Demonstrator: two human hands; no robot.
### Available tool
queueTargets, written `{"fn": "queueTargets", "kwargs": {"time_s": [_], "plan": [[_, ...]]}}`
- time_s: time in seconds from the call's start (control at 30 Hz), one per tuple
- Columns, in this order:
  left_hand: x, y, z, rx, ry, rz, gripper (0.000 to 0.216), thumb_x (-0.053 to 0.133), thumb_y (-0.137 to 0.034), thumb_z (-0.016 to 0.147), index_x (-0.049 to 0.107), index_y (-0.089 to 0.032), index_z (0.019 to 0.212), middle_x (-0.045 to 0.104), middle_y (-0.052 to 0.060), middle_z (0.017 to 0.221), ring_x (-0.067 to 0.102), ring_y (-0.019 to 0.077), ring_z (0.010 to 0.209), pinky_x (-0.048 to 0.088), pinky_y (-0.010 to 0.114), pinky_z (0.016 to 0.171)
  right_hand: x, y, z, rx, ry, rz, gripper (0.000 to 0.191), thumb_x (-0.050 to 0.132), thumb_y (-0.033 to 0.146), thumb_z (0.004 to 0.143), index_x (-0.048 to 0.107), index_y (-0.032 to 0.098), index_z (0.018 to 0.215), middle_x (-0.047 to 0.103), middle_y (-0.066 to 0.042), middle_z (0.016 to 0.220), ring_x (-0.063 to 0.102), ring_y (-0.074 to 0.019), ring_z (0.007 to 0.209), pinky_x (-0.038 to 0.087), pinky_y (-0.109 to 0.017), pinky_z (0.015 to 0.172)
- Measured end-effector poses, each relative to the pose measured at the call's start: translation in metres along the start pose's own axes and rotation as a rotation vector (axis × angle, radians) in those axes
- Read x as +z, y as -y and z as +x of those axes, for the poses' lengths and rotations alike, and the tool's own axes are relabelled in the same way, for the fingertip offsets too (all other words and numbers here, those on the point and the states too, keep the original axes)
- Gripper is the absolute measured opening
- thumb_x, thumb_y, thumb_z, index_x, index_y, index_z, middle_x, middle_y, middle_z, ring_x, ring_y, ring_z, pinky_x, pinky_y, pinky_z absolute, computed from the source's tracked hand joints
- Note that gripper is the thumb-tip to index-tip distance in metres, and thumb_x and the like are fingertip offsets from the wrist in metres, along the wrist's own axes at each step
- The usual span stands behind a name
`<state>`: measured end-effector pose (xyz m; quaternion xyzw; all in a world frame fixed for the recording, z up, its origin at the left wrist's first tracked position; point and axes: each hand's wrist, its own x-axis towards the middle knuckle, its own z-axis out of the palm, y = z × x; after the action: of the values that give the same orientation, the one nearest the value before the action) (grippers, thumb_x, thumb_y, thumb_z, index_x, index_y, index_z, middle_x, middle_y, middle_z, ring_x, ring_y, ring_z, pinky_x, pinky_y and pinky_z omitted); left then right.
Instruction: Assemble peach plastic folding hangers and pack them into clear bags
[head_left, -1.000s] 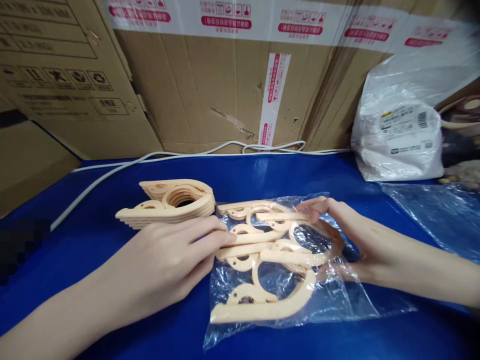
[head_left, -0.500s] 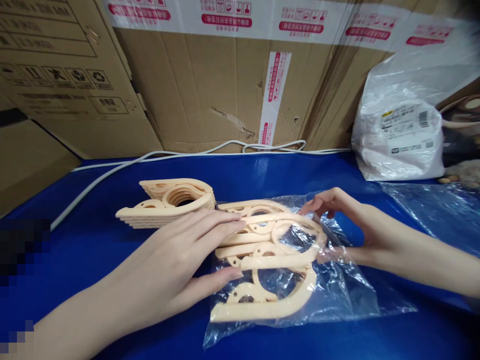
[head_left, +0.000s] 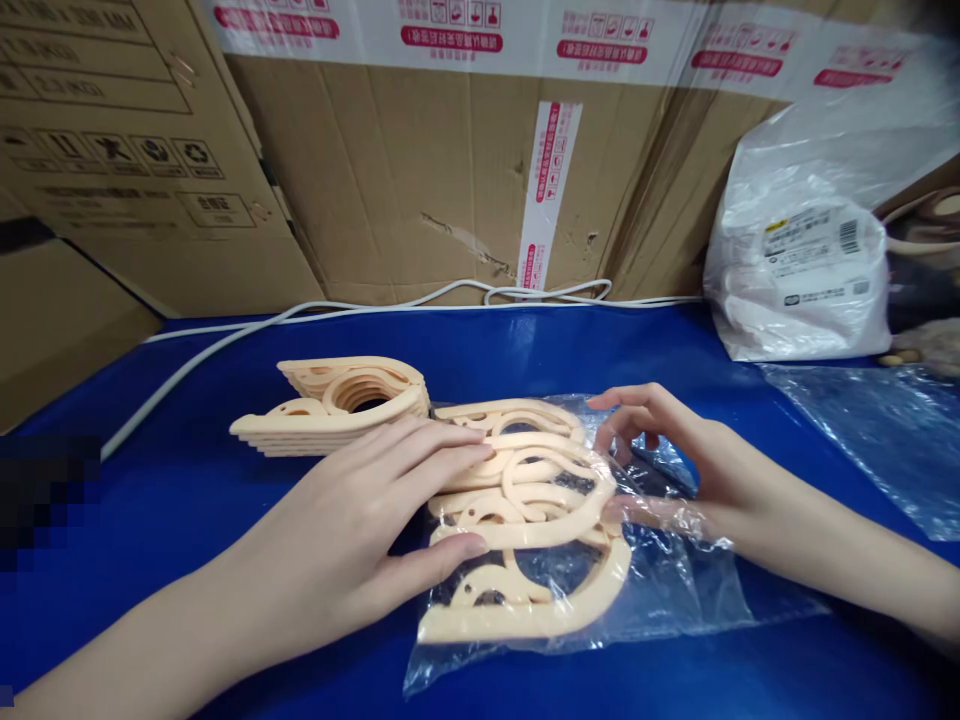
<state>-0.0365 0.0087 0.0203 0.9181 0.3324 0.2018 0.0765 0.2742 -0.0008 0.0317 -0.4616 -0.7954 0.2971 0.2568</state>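
Note:
A clear plastic bag (head_left: 675, 590) lies flat with several beige plastic pieces (head_left: 570, 525) in it, curved and pierced like folded clothes hangers. My left hand (head_left: 382, 490) rests over the bag's left part, fingers stretched and thumb apart, on the hangers. At the bag's right side is my right hand (head_left: 675, 450), its fingers bent and spread from the thumb. The thumb touches the rounded ends of the hangers; film covers part of it. Behind my left hand stands a neat stack of the same beige hangers (head_left: 337, 430), partly hidden by that hand.
Cardboard boxes (head_left: 420, 180) wall off the back and left of the blue surface (head_left: 225, 560). A white cable (head_left: 300, 312) runs along the back. At the right are a white plastic bag with a label (head_left: 802, 270) and another clear bag (head_left: 877, 440).
The upper hangers in the bag have slid left, toward my left hand. My right hand has shifted slightly and its fingers are further from the hangers. My left hand stays almost still.

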Motion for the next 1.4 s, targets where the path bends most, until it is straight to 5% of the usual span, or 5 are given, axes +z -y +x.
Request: {"fn": "queueTargets", "kwargs": {"time_s": [0.2, 0.43, 0.9, 1.17, 1.4], "plan": [[-0.009, -0.006, 0.005, -0.013, 0.062, -0.003, 0.039, 0.053, -0.046, 0.103, 0.054, -0.029, 0.137, 0.06, 0.002, 0.142, 0.056, 0.0222, 0.131, 0.047, 0.036, 0.109, -0.023, -0.011, 0.001, 0.005, 0.043, -0.122, 0.063, 0.074, 0.051, 0.086, 0.047, 0.03, 0.139, 0.069, -0.002, 0.099, 0.067, -0.0217, 0.089, 0.054, -0.037, 0.078], [-0.007, -0.039, 0.026, 0.08, 0.149, 0.008, 0.046, 0.051, -0.041, 0.104, 0.048, -0.024, 0.147, 0.052, 0.006, 0.153, 0.049, 0.0243, 0.141, 0.047, 0.041, 0.113, -0.077, -0.056, 0.023, -0.165, -0.035, -0.322, 0.027, 0.057, 0.034, 0.096, 0.068, 0.026, 0.12, 0.067, -0.01, 0.118, 0.063, -0.027, 0.111, 0.05, -0.049, 0.1], [0.028, -0.063, 0.052, 0.232, 0.126, -0.065, 0.037, 0.052, -0.037, 0.1, 0.059, -0.021, 0.133, 0.055, 0.012, 0.142, 0.053, 0.0319, 0.126, 0.047, 0.05, 0.105, -0.06, -0.058, 0.063, -0.154, 0.222, 0.023, 0.024, 0.066, 0.045, 0.095, 0.073, 0.023, 0.097, 0.066, -0.007, 0.129, 0.058, -0.0237, 0.127, 0.039, -0.045, 0.112], [0.03, -0.062, 0.051, 0.279, 0.076, -0.019, 0.036, 0.054, -0.04, 0.099, 0.062, -0.017, 0.125, 0.061, 0.013, 0.129, 0.056, 0.0311, 0.119, 0.049, 0.047, 0.101, -0.015, -0.035, 0.077, -0.104, 0.101, 0.331, 0.024, 0.06, 0.042, 0.098, 0.058, 0.019, 0.089, 0.064, 0.0, 0.082, 0.061, -0.015, 0.078, 0.051, -0.032, 0.08], [0.031, -0.064, 0.044, 0.493, -0.298, 0.163, 0.027, 0.06, -0.017, 0.096, 0.06, -0.018, 0.123, 0.065, 0.005, 0.129, 0.057, 0.0227, 0.12, 0.047, 0.037, 0.108, 0.013, -0.023, 0.077, -0.214, -0.071, -0.014, 0.018, 0.048, 0.034, 0.102, 0.055, 0.02, 0.093, 0.065, -0.001, 0.088, 0.059, -0.0145, 0.079, 0.047, -0.027, 0.072]]}}
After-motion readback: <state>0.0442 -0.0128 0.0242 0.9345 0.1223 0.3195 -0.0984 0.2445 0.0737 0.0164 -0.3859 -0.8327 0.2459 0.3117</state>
